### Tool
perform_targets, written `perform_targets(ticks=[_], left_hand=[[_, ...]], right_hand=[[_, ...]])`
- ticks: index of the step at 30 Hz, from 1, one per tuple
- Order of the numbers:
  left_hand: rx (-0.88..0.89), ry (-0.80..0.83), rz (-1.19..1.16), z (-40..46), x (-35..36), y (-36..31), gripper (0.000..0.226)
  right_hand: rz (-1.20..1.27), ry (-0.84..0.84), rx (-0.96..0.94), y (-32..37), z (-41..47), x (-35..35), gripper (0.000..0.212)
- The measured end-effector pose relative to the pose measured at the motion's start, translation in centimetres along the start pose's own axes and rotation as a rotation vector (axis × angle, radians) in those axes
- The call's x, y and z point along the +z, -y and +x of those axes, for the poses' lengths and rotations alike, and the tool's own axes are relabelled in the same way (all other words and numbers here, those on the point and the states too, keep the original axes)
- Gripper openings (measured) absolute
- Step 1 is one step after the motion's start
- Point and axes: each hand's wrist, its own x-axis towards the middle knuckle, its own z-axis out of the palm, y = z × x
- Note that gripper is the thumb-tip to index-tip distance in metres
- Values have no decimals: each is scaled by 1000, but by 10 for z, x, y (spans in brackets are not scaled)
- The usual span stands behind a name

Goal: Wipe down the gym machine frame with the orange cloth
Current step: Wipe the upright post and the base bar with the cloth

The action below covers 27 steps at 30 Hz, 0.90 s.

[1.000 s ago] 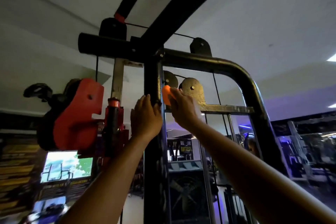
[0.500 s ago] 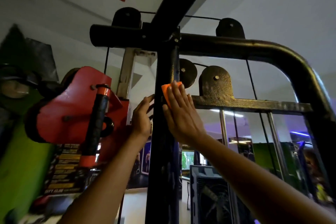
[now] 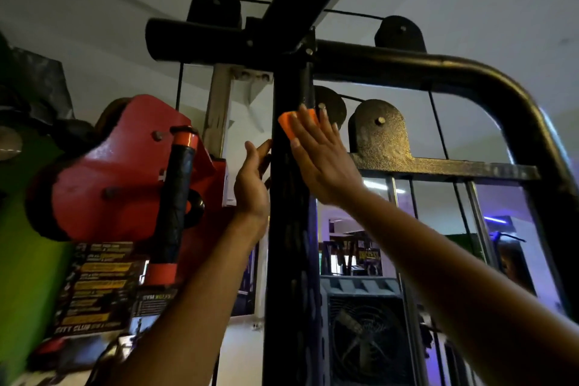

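Note:
The black upright post (image 3: 289, 229) of the gym machine frame rises through the middle of the view to a black cross tube (image 3: 391, 59) overhead. My right hand (image 3: 319, 157) lies flat with straight fingers against the post's right face, pressing the orange cloth (image 3: 286, 127) onto it; only the cloth's upper left corner shows past my fingers. My left hand (image 3: 252, 185) is beside the post's left face, fingers straight and pointing up, fingertips touching the post's edge and holding nothing.
A red pulley carriage (image 3: 119, 172) with a black and orange handle (image 3: 177, 197) hangs left of the post. Black pulley plates (image 3: 380, 131) and a crossbar (image 3: 445, 168) sit to the right. Cables, guide rods, posters and a fan (image 3: 360, 332) lie behind.
The view has shifted and closed in on the post. My right hand with the cloth slid slightly up the post's right face. My left hand loosened from a grip to straight fingers beside it.

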Motion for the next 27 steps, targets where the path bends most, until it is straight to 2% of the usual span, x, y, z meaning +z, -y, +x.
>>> perform_targets(ticks=[3, 7, 11, 14, 19, 24, 27], left_hand=[[-19, -50, -85, 0, -1, 4, 60], [-24, -20, -88, -5, -3, 6, 57], [-49, 7, -120, -1, -2, 11, 56], [-90, -45, -141, -2, -5, 13, 53], [-52, 1, -99, -7, -10, 16, 40], [-35, 1, -89, -2, -11, 22, 40], [-67, -1, -109, -4, -13, 23, 51]], right_hand=[[-13, -26, -10, 19, -15, 8, 65], [-165, -15, -15, 27, -66, 22, 68], [-251, -15, 14, 24, -11, 8, 67], [-197, -8, 8, 29, -5, 10, 67], [-187, -21, 82, 37, -80, 28, 70], [-131, -39, 115, 30, -7, 13, 75], [-88, -46, 115, 43, -15, 24, 74]])
